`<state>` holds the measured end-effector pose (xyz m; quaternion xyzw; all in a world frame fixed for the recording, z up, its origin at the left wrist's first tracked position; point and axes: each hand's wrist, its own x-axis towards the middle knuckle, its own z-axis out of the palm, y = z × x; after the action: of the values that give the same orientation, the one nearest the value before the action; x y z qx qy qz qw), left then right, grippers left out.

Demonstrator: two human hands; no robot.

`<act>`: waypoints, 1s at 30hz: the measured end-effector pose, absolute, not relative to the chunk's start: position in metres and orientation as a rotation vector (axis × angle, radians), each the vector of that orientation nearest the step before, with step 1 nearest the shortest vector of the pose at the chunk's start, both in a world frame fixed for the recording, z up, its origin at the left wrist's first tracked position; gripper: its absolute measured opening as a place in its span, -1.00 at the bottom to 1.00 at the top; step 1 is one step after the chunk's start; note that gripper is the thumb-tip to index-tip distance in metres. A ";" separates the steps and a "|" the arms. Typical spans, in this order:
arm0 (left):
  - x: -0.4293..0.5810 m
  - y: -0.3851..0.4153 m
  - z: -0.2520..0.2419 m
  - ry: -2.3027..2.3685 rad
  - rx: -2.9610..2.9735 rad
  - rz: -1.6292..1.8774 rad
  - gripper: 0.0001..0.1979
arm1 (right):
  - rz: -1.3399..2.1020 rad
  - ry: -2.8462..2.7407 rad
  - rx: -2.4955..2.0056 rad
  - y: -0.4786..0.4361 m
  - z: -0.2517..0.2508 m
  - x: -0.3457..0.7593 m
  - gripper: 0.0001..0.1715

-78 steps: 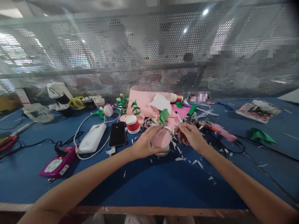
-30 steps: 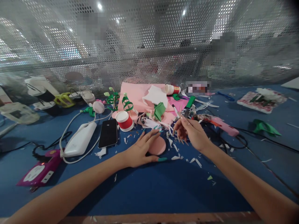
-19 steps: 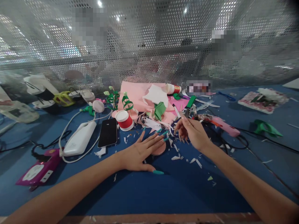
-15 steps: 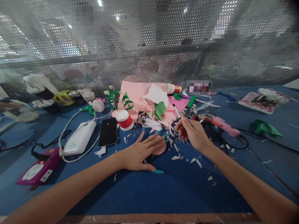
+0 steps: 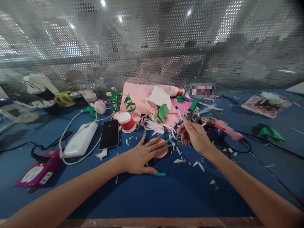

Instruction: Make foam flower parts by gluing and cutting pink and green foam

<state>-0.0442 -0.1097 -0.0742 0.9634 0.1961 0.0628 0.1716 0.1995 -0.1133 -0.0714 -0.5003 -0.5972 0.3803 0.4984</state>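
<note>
My left hand [image 5: 142, 155] lies flat on the blue table [image 5: 152, 196], fingers spread, pressing down on a round pink disc [image 5: 162, 152] that shows only at its right edge. My right hand [image 5: 194, 136] hovers just right of the disc with fingers curled in a pinch around something thin that I cannot make out. Small white and green paper scraps [image 5: 190, 163] lie scattered around both hands.
Behind the hands: a red paper cup [image 5: 127, 122], a black phone [image 5: 109, 134], a white power bank [image 5: 79, 143] with cable, pink paper sheets [image 5: 140, 98], green paper curls [image 5: 128, 104], a pink glue gun [image 5: 228, 129]. A magenta power strip [image 5: 35, 172] lies left. A perforated metal screen [image 5: 152, 47] closes the back.
The pink disc, held up in both hands earlier, now lies on the table. My left hand flattened over it with fingers spread. My right hand stayed pinched beside it.
</note>
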 end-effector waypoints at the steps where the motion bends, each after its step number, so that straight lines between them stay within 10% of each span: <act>1: -0.044 -0.110 -0.074 0.558 2.738 0.176 -0.23 | 0.922 -1.445 -1.210 -0.113 -0.071 0.199 -0.40; 14: -0.045 -0.109 -0.086 0.965 2.791 0.342 0.20 | 0.894 -1.432 -1.317 -0.112 -0.076 0.197 -0.44; 21: -0.041 -0.115 -0.083 1.068 2.704 0.563 0.15 | 0.904 -1.672 -1.434 -0.116 -0.081 0.190 -0.74; 30: -0.042 -0.115 -0.087 1.168 2.725 0.596 0.19 | 0.833 -1.761 -1.388 -0.120 -0.079 0.186 -0.65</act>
<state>-0.0416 -0.1155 -0.0870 0.8996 0.3854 0.1967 0.0588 0.1856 -0.1200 -0.0787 -0.5400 -0.6851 0.3240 0.3662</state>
